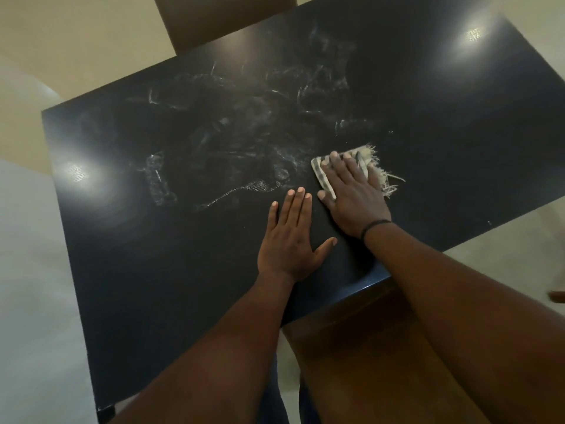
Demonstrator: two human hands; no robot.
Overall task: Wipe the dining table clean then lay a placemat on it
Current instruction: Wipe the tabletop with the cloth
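A dark, glossy dining table fills most of the view, with white powdery smears across its middle. My right hand lies flat with straight fingers on a frayed, striped cloth, pressing it to the tabletop right of centre. My left hand rests flat on the bare tabletop just left of the right hand, fingers straight and thumb spread. A thin black band circles my right wrist. No placemat shows in view.
A brown chair back stands at the table's far side. Another brown chair seat sits below the near edge under my arms. Pale floor surrounds the table; a pale surface lies at the left.
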